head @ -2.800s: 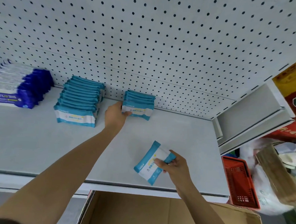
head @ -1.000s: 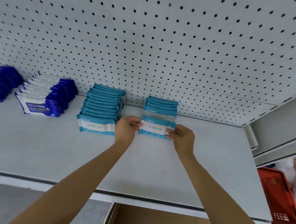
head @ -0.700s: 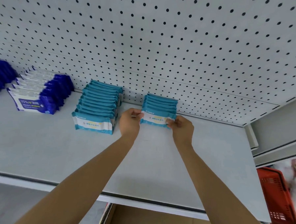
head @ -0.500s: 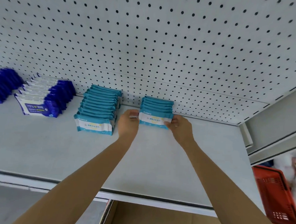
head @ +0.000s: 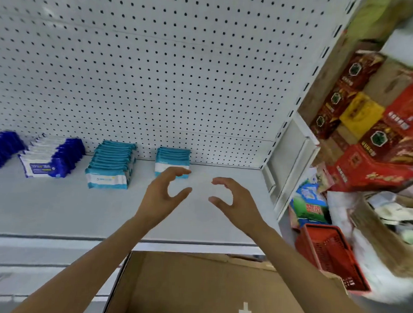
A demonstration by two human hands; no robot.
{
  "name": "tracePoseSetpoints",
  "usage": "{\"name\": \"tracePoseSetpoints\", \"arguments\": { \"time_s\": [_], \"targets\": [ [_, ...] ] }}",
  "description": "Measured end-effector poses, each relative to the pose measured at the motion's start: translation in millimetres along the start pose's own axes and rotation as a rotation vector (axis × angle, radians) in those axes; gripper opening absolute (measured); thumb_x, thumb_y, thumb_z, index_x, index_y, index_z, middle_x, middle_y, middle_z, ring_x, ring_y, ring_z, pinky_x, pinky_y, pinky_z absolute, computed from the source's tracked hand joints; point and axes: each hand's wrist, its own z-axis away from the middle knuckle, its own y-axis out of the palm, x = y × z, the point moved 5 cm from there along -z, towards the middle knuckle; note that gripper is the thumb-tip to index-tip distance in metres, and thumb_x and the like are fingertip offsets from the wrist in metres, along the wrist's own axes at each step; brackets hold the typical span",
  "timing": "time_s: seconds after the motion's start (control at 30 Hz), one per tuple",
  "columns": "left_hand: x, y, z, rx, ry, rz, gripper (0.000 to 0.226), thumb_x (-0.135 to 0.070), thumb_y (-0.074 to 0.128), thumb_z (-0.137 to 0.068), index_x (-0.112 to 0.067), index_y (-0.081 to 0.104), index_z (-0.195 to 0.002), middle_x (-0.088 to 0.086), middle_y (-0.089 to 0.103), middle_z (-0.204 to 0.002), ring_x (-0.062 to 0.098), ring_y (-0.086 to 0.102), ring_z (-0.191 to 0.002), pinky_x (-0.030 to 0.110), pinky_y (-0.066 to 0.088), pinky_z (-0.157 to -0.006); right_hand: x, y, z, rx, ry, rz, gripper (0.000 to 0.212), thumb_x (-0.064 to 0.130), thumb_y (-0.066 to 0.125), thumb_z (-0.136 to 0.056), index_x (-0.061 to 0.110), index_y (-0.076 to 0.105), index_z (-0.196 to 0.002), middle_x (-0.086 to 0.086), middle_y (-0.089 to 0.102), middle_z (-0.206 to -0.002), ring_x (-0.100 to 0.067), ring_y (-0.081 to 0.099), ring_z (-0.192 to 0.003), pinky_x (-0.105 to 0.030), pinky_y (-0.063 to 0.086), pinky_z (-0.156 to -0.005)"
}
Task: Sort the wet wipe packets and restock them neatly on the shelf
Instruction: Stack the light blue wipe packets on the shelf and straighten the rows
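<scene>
At frame centre, the left hand (head: pixel 161 197) and right hand (head: pixel 236 202) hover over the shelf (head: pixel 42 205), fingers apart and loosely curved, holding nothing. The short teal row (head: pixel 173 160) stands just behind the left fingertips, seemingly untouched. Further left stand the long teal row (head: pixel 110 165) and blue packets (head: pixel 50 159). A box (head: pixel 193 289) sits below.

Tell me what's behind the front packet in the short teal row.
Behind the front packet, more teal packets stand in a row reaching back to the pegboard; only their top edges show, the rest is covered.
</scene>
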Motion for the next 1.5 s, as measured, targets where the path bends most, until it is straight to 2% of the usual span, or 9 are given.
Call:
{"name": "tracePoseSetpoints", "arguments": {
  "time_s": [0.13,0.43,0.63,0.87,0.97,1.13,1.23,1.33,1.5],
  "targets": [
    [-72,1,51,0.019,0.075,-0.036,0.036,-0.037,0.071,-0.087,-0.035,0.057,-0.121,-0.023,0.057,-0.121,0.000,0.054,-0.113,0.022,0.045,-0.099,27,-48,62,0.003,-0.065,0.035,0.044,0.045,0.064,-0.090,0.026,0.054,-0.128,0.016,0.057,-0.127,0.002,0.051,-0.119,-0.019,0.039,-0.102],
    [-169,27,152,0.124,0.129,-0.058,0.038,-0.037,0.073,-0.085,-0.038,0.058,-0.120,-0.023,0.058,-0.121,0.001,0.055,-0.113,0.031,0.047,-0.098,57,-118,195,0.005,-0.019,0.038,0.046,0.045,0.064,-0.089,0.027,0.054,-0.130,0.017,0.055,-0.130,0.002,0.047,-0.123,-0.023,0.039,-0.103],
    [-205,45,195,0.247,0.204,-0.001,0.037,-0.036,0.073,-0.085,-0.037,0.059,-0.120,-0.021,0.058,-0.123,0.006,0.055,-0.117,0.030,0.046,-0.100,71,-145,282,-0.057,0.061,0.097,0.048,0.041,0.068,-0.088,0.026,0.054,-0.131,0.015,0.055,-0.130,0.005,0.045,-0.121,-0.008,0.031,-0.099],
    [-228,68,239,0.411,0.241,0.065,0.037,-0.031,0.074,-0.085,-0.037,0.060,-0.118,-0.022,0.058,-0.121,0.002,0.053,-0.118,0.024,0.043,-0.102,80,-157,370,-0.133,0.197,0.202,0.054,0.057,0.060,-0.087,0.034,0.050,-0.134,0.015,0.055,-0.133,0.003,0.046,-0.123,-0.019,0.037,-0.100],
    [-230,87,260,0.477,0.239,0.095,0.040,-0.030,0.076,-0.083,-0.036,0.060,-0.119,-0.021,0.058,-0.121,0.001,0.054,-0.117,0.019,0.042,-0.101,77,-154,399,-0.161,0.232,0.208,0.054,0.054,0.063,-0.086,0.027,0.054,-0.132,0.013,0.058,-0.130,0.005,0.047,-0.118,-0.011,0.032,-0.098],
    [-225,133,286,0.552,0.208,0.066,0.043,-0.033,0.078,-0.081,-0.049,0.056,-0.114,-0.032,0.055,-0.119,-0.008,0.052,-0.114,0.010,0.038,-0.095,47,-147,439,-0.155,0.312,0.199,0.054,0.054,0.063,-0.086,0.023,0.056,-0.129,0.010,0.059,-0.128,-0.002,0.049,-0.119,-0.017,0.035,-0.102],
    [-215,171,295,0.595,0.176,0.027,0.042,-0.039,0.076,-0.081,-0.044,0.057,-0.118,-0.032,0.054,-0.120,-0.010,0.050,-0.112,0.014,0.040,-0.094,18,-147,455,-0.129,0.371,0.204,0.054,0.046,0.068,-0.085,0.022,0.055,-0.131,0.008,0.058,-0.130,-0.004,0.048,-0.121,-0.015,0.031,-0.101],
    [-208,213,301,0.635,0.132,-0.020,0.044,-0.041,0.075,-0.081,-0.040,0.057,-0.121,-0.033,0.051,-0.119,-0.016,0.045,-0.110,0.008,0.035,-0.092,-23,-148,468,-0.062,0.417,0.195,0.053,0.042,0.070,-0.085,0.020,0.054,-0.132,0.006,0.058,-0.130,-0.008,0.050,-0.121,-0.014,0.031,-0.101],
    [-182,294,312,0.717,-0.049,-0.025,0.045,-0.031,0.075,-0.083,-0.034,0.057,-0.125,-0.022,0.052,-0.126,-0.006,0.047,-0.114,0.002,0.031,-0.091,-108,-149,485,0.045,0.541,0.171,0.051,0.035,0.068,-0.088,0.019,0.052,-0.134,0.002,0.056,-0.134,-0.014,0.050,-0.122,-0.013,0.030,-0.096]
  ]
}}
